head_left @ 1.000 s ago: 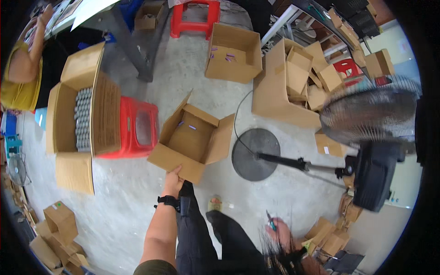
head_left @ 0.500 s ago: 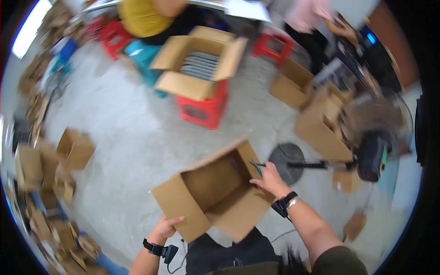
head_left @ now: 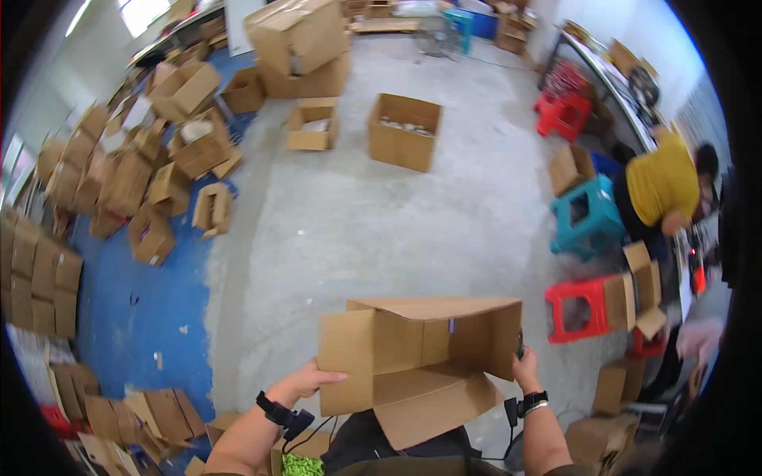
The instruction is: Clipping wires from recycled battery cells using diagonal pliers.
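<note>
An open, empty-looking cardboard box (head_left: 436,321) is held in front of my body, its flaps spread and its mouth turned toward me. My left hand (head_left: 308,379) is closed on the box's left flap, thumb on the inner face. At the right side, my right hand (head_left: 525,370) is closed around a small green-handled tool (head_left: 520,347) with short metal jaws, resembling pliers, and is against the box's right edge. Its fingers are partly hidden behind the cardboard. A small purple mark (head_left: 452,325) shows inside the box.
An open box (head_left: 404,147) with pale contents stands on the floor ahead, beside a smaller carton (head_left: 311,131). Piled cartons (head_left: 127,178) line the left. On the right are a teal stool (head_left: 587,216), a red stool (head_left: 578,309) and a person in yellow (head_left: 663,178).
My view has swung left, so the workbench people and red stool now lie at the right. The box came along in both hands, now held more level.
</note>
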`<state>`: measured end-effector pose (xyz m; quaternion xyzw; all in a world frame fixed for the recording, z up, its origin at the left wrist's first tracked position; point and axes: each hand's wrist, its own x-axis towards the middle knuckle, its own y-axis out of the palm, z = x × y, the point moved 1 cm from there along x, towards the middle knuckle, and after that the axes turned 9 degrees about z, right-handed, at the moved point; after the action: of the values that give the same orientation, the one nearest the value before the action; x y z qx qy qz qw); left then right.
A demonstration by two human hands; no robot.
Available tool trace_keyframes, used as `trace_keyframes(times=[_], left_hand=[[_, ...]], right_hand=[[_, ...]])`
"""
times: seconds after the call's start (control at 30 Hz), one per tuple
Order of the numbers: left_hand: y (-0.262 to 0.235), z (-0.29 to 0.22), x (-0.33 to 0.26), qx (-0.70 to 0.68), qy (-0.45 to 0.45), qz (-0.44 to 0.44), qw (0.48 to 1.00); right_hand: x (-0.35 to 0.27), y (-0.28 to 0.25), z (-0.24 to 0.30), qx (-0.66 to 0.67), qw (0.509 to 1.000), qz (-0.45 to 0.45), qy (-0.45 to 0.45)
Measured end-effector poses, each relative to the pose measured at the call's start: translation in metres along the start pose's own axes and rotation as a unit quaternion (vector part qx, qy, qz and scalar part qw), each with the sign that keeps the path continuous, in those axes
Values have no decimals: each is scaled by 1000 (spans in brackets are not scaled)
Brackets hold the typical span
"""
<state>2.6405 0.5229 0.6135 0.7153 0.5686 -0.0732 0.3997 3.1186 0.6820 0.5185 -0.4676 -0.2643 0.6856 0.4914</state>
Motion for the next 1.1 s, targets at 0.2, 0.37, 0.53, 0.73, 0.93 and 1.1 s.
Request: trace_keyframes(times=[0.2,0.37,0.53,0.73,0.93,1.1], left_hand=[[-142,-24,-133,-162,85,-235,955],[-212,-17,-192,-202,74,-413,885],[-258,4,-272,-307,148,-483,807],[-284,5,-387,-395,247,-586,663],[-447,43,-515,-402,300,-631,592],[-598,6,-631,-393,233,-651,606]], right_hand=[[97,28,258,37,979,111,-168],[135,91,439,31,957,180,-226],[158,182,624,-33,873,289,-392],[91,300,880,-74,745,389,-538],[-21,462,1081,-80,664,413,-618],[-76,533,1232,-125,682,393,-604]])
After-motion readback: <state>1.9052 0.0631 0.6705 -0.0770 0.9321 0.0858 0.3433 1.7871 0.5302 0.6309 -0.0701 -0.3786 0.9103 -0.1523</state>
